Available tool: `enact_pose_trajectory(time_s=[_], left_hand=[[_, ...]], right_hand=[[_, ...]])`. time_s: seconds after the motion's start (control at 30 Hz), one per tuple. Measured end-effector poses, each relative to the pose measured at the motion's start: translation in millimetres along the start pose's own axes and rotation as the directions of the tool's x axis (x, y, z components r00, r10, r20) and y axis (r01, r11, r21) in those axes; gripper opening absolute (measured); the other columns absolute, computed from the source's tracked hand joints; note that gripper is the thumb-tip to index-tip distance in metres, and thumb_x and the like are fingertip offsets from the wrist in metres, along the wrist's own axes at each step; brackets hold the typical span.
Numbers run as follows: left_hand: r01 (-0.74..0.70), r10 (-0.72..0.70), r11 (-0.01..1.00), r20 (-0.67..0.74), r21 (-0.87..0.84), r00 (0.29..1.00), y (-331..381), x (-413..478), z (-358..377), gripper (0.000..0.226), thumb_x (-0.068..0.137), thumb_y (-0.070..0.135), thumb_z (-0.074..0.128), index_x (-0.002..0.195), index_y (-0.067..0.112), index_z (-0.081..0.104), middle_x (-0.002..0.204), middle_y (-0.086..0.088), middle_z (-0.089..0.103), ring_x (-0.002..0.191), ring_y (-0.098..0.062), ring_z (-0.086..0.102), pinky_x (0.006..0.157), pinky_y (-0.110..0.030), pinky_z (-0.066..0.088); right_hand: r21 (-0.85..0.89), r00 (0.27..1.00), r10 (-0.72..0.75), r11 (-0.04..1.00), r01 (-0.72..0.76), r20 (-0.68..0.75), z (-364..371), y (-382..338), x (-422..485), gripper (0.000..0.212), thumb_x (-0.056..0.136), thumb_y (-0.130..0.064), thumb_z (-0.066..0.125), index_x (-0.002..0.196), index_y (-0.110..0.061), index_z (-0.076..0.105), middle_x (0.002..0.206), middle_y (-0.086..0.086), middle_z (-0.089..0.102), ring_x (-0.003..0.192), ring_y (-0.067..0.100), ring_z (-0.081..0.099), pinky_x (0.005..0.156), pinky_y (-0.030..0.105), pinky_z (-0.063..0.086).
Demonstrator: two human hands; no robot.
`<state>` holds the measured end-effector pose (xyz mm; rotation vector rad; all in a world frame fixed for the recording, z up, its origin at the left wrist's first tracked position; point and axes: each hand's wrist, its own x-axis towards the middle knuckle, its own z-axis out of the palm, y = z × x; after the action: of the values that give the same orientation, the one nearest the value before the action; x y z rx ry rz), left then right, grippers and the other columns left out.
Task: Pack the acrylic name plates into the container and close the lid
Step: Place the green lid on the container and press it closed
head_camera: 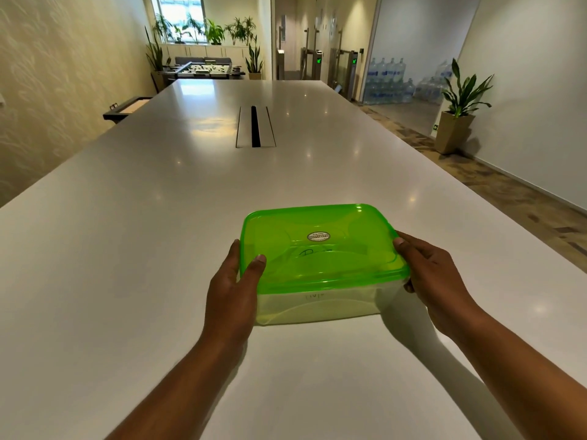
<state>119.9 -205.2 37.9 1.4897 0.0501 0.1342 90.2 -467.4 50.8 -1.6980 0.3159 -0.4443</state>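
Observation:
A clear plastic container [317, 308] stands on the white table [127, 249] in front of me, covered by a translucent green lid [320, 249] with an oval sticker. Faint shapes and handwriting of name plates show through the lid and wall. My left hand [235, 281] grips the container's left side, thumb pressing on the lid's left edge. My right hand [425, 265] holds the right side, thumb on the lid's right rim and fingers curled under it.
A long cable slot with metal flaps [255, 127] is set into the middle of the table. Beyond the far end stand a foosball table [203, 71] and potted plants. Water bottles [390, 81] and a planter [457, 122] are at the right.

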Motion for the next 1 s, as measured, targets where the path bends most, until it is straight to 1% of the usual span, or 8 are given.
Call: enact_pose_trajectory(time_s=[0.07, 0.2, 0.33, 0.6, 0.7, 0.83, 0.9, 1.0], left_hand=[[0.02, -0.021, 0.999, -0.014, -0.026, 1.0, -2.8, -1.0, 3.1, 0.05, 0.094, 0.029, 0.058, 0.143, 0.03, 0.044, 0.14, 0.004, 0.054, 0.123, -0.016, 0.054, 0.107, -0.043, 0.041], [0.031, -0.031, 0.999, -0.013, -0.022, 0.999, -7.2, -0.3, 3.5, 0.05, 0.097, 0.031, 0.054, 0.145, 0.033, 0.04, 0.143, 0.005, 0.051, 0.126, -0.017, 0.052, 0.109, -0.046, 0.039], [0.013, -0.013, 1.0, -0.017, -0.009, 1.0, -8.0, -0.1, 4.3, 0.05, 0.098, 0.031, 0.052, 0.146, 0.03, 0.038, 0.144, 0.005, 0.049, 0.126, -0.016, 0.051, 0.109, -0.042, 0.039], [0.014, -0.015, 1.0, -0.054, -0.013, 0.998, -9.2, -2.0, 7.7, 0.05, 0.099, 0.03, 0.051, 0.146, 0.03, 0.038, 0.144, 0.005, 0.048, 0.126, -0.015, 0.05, 0.108, -0.041, 0.039], [0.027, -0.028, 0.999, -0.051, -0.022, 0.998, -8.1, -2.4, 7.8, 0.049, 0.098, 0.03, 0.052, 0.145, 0.032, 0.038, 0.143, 0.006, 0.049, 0.123, -0.014, 0.051, 0.105, -0.037, 0.04], [0.057, -0.058, 0.998, -0.018, -0.039, 0.998, -4.4, -0.6, 4.4, 0.047, 0.096, 0.028, 0.055, 0.141, 0.033, 0.044, 0.137, 0.005, 0.055, 0.12, -0.017, 0.055, 0.104, -0.043, 0.043], [0.07, -0.071, 0.996, -0.021, -0.05, 0.997, -3.4, 0.1, 4.2, 0.046, 0.096, 0.026, 0.055, 0.14, 0.033, 0.046, 0.136, 0.003, 0.057, 0.12, -0.02, 0.056, 0.104, -0.047, 0.044], [0.099, -0.102, 0.992, -0.03, -0.076, 0.994, -2.9, 0.4, 5.2, 0.047, 0.096, 0.026, 0.054, 0.141, 0.035, 0.045, 0.138, 0.002, 0.055, 0.12, -0.022, 0.055, 0.103, -0.05, 0.043]], right_hand=[[-0.04, 0.999, -0.044, 0.998, 0.044, 0.018, 2.8, 2.2, -1.1, 0.026, 0.095, -0.033, 0.053, 0.116, -0.033, 0.069, 0.094, -0.007, 0.071, 0.063, -0.001, 0.052, 0.063, 0.025, 0.038], [-0.076, 0.997, -0.071, 0.995, 0.072, 0.015, 5.3, 5.4, -4.5, 0.032, 0.089, -0.047, 0.05, 0.113, -0.04, 0.069, 0.101, -0.005, 0.073, 0.061, 0.0, 0.055, 0.057, 0.031, 0.041], [-0.107, 0.992, -0.126, 0.987, 0.124, -0.009, 7.6, 4.1, -5.9, 0.026, 0.089, -0.047, 0.046, 0.091, -0.053, 0.071, 0.085, -0.026, 0.072, 0.058, -0.003, 0.056, 0.061, 0.034, 0.041], [-0.048, 0.989, -0.137, 0.99, 0.134, -0.057, 10.3, 10.4, -3.7, 0.032, 0.09, -0.046, 0.044, 0.081, -0.033, 0.073, 0.061, -0.016, 0.058, 0.055, 0.001, 0.045, 0.062, 0.033, 0.033], [-0.059, 0.983, -0.18, 0.982, 0.178, -0.025, 8.8, 9.4, -3.8, 0.043, 0.09, -0.046, 0.042, 0.088, -0.007, 0.059, 0.054, -0.013, 0.047, 0.049, 0.002, 0.036, 0.058, 0.034, 0.029], [-0.085, 0.988, -0.152, 0.985, 0.152, 0.008, 4.3, 5.4, -5.5, 0.028, 0.097, -0.036, 0.046, 0.109, -0.033, 0.071, 0.078, -0.013, 0.07, 0.052, 0.0, 0.05, 0.05, 0.03, 0.04], [-0.098, 0.993, -0.117, 0.988, 0.116, -0.007, 4.0, 5.2, -5.7, 0.026, 0.098, -0.031, 0.049, 0.115, -0.03, 0.069, 0.094, -0.005, 0.073, 0.053, 0.003, 0.053, 0.044, 0.029, 0.043], [-0.119, 0.994, -0.108, 0.987, 0.105, -0.016, 8.9, 4.0, -7.9, 0.025, 0.099, -0.029, 0.048, 0.113, -0.036, 0.068, 0.084, -0.014, 0.071, 0.055, 0.003, 0.053, 0.046, 0.027, 0.046]])
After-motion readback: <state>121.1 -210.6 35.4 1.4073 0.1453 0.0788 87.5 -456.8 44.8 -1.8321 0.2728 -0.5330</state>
